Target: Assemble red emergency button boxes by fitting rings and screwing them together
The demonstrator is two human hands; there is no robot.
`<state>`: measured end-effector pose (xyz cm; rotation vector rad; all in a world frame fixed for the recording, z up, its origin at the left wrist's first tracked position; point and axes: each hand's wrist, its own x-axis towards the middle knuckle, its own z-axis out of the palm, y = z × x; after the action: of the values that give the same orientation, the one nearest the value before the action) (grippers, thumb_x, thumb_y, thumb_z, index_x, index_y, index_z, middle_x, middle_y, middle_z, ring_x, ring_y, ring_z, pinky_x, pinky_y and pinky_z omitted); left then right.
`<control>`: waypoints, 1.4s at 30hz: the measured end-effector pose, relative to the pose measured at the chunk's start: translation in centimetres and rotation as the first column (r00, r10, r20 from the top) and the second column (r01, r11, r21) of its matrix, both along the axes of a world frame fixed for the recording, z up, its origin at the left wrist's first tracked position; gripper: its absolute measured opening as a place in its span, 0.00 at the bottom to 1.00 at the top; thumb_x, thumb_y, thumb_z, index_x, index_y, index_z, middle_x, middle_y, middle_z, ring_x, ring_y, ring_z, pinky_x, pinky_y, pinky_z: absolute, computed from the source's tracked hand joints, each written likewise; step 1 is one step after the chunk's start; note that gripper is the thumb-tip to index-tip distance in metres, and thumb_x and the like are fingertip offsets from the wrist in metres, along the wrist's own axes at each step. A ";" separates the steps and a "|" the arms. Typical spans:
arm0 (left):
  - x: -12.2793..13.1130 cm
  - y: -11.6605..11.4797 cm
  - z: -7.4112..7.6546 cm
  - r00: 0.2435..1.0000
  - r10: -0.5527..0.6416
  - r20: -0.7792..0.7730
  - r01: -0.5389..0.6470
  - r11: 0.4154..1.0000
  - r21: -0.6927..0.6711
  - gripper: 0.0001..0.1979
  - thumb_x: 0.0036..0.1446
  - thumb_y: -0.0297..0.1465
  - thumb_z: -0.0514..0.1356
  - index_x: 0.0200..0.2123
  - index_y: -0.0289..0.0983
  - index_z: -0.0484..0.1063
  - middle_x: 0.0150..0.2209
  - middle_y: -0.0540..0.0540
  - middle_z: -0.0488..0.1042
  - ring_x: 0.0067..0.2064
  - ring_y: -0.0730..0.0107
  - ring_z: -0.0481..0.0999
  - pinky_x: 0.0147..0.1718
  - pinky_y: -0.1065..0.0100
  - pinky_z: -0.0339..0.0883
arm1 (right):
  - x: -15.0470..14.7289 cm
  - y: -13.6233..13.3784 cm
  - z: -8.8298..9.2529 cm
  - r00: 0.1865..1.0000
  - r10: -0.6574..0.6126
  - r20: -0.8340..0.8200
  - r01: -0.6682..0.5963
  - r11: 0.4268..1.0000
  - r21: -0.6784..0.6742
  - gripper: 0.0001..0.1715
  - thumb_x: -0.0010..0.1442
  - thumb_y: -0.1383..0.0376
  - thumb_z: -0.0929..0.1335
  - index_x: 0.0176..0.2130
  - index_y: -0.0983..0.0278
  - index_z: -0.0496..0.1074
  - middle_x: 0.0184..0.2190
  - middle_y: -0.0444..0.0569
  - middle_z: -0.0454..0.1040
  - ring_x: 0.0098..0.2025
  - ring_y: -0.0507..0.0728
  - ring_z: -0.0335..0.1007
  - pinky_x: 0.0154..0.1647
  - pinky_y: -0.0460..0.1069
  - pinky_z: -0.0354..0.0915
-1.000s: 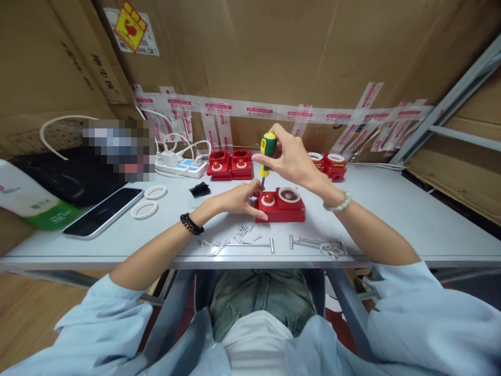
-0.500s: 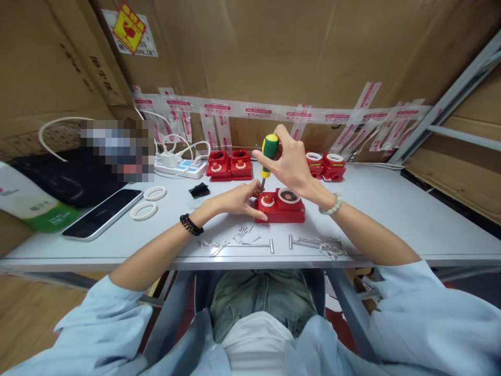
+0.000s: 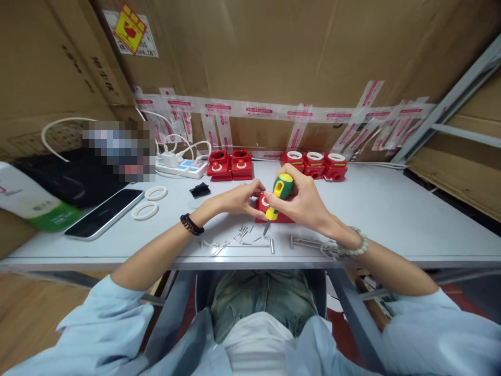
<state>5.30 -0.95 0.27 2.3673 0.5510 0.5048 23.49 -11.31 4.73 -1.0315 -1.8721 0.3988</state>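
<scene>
My right hand (image 3: 309, 203) is closed round the green and yellow handle of a screwdriver (image 3: 278, 192). The screwdriver leans, with its metal tip low over the table, close to a loose screw. Several silver screws (image 3: 243, 233) lie in a small pile left of that tip. My left hand (image 3: 240, 201) grips the left end of a red housing (image 3: 282, 219), thumb at its front and fingers behind. Much of this housing is hidden behind my right hand and the screwdriver. Two T-shaped metal rods (image 3: 273, 246) with white cord lie near the table's front edge.
Two red housings (image 3: 241, 166) stand at the back beside a white power strip (image 3: 183, 168). Three more red units with white rings (image 3: 314, 156) are at the back right. Left lie two loose white rings (image 3: 144, 210), a phone (image 3: 104, 213) and a black scrap (image 3: 200, 190).
My right hand has brought the screwdriver from the housing's upper left down toward the loose screws, tilting it. My left hand has stayed on the red housing.
</scene>
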 end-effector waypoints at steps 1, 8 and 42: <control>0.0 0.0 0.0 1.000 0.005 -0.005 -0.005 1.000 0.005 0.27 0.44 0.41 0.71 0.39 0.40 0.58 0.38 0.47 0.75 0.40 0.62 0.76 0.34 0.65 0.66 | 0.0 0.1 -0.3 1.000 -0.001 -0.001 0.001 1.000 0.000 0.20 0.54 0.59 0.73 0.30 0.58 0.57 0.22 0.38 0.60 0.22 0.49 0.55 0.19 0.48 0.56; 0.0 0.2 -0.1 1.000 -0.024 -0.011 0.024 1.000 -0.005 0.26 0.46 0.40 0.69 0.40 0.41 0.56 0.39 0.46 0.76 0.39 0.62 0.76 0.29 0.67 0.64 | 0.0 0.3 -0.5 0.999 0.023 -0.040 -0.024 1.000 -0.009 0.20 0.53 0.63 0.74 0.31 0.58 0.57 0.22 0.38 0.58 0.22 0.49 0.53 0.19 0.48 0.55; -0.1 0.3 -0.3 0.997 0.046 -0.054 -0.047 0.999 -0.021 0.35 0.41 0.46 0.72 0.46 0.38 0.59 0.52 0.33 0.74 0.53 0.49 0.75 0.46 0.55 0.69 | 0.9 2.4 2.8 0.984 -0.177 -0.006 0.166 0.914 0.371 0.14 0.60 0.53 0.68 0.40 0.59 0.66 0.30 0.44 0.68 0.32 0.55 0.69 0.27 0.52 0.71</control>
<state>5.21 -0.68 -0.05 2.3572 0.6343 0.4550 24.41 -8.91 7.54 -0.9339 -1.7746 -0.0745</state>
